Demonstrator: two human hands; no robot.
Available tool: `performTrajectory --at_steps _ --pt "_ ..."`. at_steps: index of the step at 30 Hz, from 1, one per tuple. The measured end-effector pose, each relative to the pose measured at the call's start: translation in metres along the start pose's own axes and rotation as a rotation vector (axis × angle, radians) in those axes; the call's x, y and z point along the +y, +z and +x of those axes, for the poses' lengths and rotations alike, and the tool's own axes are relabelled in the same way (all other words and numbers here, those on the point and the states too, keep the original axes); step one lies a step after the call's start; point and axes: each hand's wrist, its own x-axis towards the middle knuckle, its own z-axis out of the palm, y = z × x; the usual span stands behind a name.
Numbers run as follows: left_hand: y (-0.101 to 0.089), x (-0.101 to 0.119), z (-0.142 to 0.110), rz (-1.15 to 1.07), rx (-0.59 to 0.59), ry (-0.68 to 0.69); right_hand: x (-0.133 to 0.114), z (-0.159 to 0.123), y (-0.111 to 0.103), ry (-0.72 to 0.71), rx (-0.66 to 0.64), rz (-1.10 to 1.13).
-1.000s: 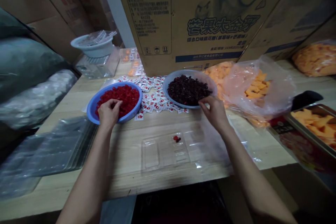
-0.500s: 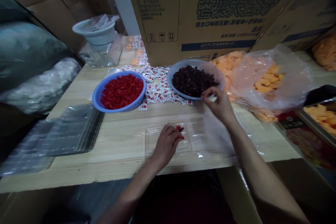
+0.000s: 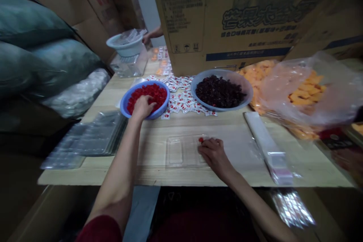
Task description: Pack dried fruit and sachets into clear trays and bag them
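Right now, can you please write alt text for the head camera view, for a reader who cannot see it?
The left hand reaches into a blue bowl of red pieces, while the right hand rests on a clear plastic tray. A grey bowl of dark dried fruit stands nearby.

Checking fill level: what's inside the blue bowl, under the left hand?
The blue bowl holds small red fruit pieces; the left hand covers some, and the bowl's bottom can't be seen.
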Motion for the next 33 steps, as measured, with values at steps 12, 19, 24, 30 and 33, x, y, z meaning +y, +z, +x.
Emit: performTrajectory --at_steps 12,19,24,30,33 --pt "0.016 -0.030 0.025 -0.188 -0.214 -0.009 -0.005 -0.043 -0.019 0.093 0.135 0.195" --pt "0.003 -0.023 0.013 -0.474 0.051 -0.086 -0.009 -0.065 -0.018 0.135 0.153 0.193" --pt "0.000 0.034 -0.069 -0.773 -0.041 0.093 -0.014 -0.072 -0.019 0.162 0.154 0.202" --pt "0.051 0.107 -0.194 -0.589 -0.523 0.444 -0.018 -0.074 -0.018 0.243 0.197 0.183" --pt "0.081 0.116 -0.215 -0.494 -0.507 0.457 -0.020 -0.073 -0.015 0.206 0.198 0.173"
